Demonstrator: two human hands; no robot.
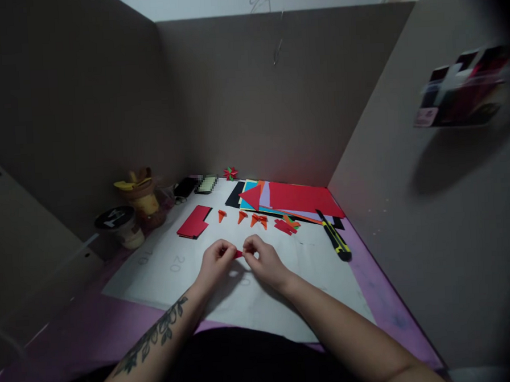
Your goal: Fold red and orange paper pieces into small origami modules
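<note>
Between my two hands is a small piece of red paper point(238, 254), its outline mostly covered by my fingers. My left hand point(216, 260) pinches its left end. At the right end, the thumb and fingers of my right hand point(265, 262) are closed on the same piece. Just beyond them lie several small folded orange paper pieces point(242, 217), some joined in a cluster point(259, 220). Red paper strips point(285, 227) rest to the right of these, against orange and green bits. A stack of red cut paper point(194, 221) is left of my hands.
Coloured sheets with red on top point(302, 197) lie at the back right. A black and yellow box cutter point(335, 237) is on the right. A lidded cup point(120, 226), a pot point(139, 194) and a paper star point(231, 173) stand toward the back. Grey panels enclose the table.
</note>
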